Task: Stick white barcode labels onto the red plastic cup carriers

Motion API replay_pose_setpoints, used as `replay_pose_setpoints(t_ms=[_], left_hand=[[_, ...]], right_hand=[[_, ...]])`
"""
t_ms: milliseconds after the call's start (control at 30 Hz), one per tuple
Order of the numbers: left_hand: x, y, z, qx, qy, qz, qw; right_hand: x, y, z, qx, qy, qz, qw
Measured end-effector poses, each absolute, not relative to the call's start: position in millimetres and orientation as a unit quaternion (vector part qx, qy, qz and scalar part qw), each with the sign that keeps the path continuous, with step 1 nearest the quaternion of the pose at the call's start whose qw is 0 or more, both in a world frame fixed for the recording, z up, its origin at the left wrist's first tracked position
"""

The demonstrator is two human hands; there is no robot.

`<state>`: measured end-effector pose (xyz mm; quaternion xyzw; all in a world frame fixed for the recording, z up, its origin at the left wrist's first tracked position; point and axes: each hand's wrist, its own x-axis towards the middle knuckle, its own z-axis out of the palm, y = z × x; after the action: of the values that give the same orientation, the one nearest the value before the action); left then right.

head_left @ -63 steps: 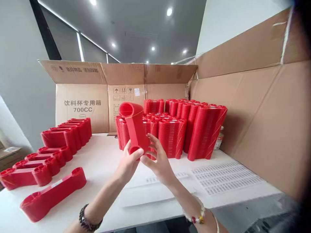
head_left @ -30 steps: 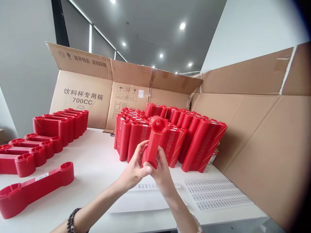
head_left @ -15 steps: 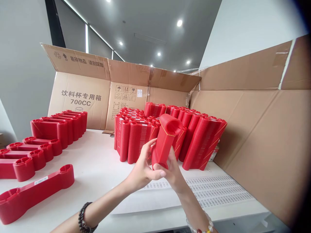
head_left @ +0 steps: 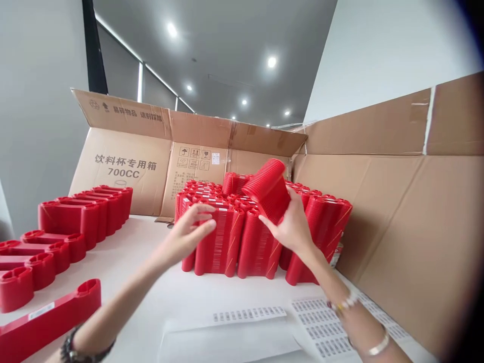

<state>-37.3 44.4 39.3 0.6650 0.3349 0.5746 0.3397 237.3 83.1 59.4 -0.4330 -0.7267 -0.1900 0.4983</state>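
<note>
Red holders (head_left: 269, 187), nested into one ribbed bundle, are riding high in the right hand (head_left: 290, 227), which is gripping the bundle's lower end with fingers curled round it, so the bundle is tilting up and to the left above the big block of stacked holders (head_left: 234, 237) standing toward the far edge of the table (head_left: 151, 282). The left hand (head_left: 189, 233) is hanging open with fingers spread, just in front of the block's near face and, as far as can be told, barely touching it. Judging from this, the bundle is being carried by one end only, so it could be slipping apart or fanning out if the grip is loosening. The leaning columns at the block's right side are looking ready to topple toward the cardboard wall (head_left: 397, 212) if anything is bumping them, and a push from the open hand could be shoving the front columns back. Label sheets (head_left: 249, 315) are lying at the near edge under both forearms, where a sleeve or bracelet could be dragging them off. More red holders (head_left: 85, 212) are sitting in rows along the left edge, well apart from both hands
</note>
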Motion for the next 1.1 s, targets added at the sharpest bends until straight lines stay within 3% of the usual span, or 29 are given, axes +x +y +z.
replay_pose_setpoints(t_ms=[100, 200, 433, 1100], left_hand=[[-46, 67, 69, 0.673, 0.365, 0.572, 0.295], [-49, 91, 88, 0.671, 0.379, 0.573, 0.279], [-39, 139, 103, 0.69, 0.413, 0.538, 0.252], [35, 238, 114, 0.583, 0.45, 0.479, 0.477]], right_hand=[[250, 123, 85, -0.453, -0.73, -0.334, 0.389], [250, 157, 97, -0.464, -0.722, -0.407, 0.312], [232, 215, 114, -0.436, -0.759, -0.447, 0.183], [244, 282, 112, -0.413, -0.778, -0.456, 0.128]])
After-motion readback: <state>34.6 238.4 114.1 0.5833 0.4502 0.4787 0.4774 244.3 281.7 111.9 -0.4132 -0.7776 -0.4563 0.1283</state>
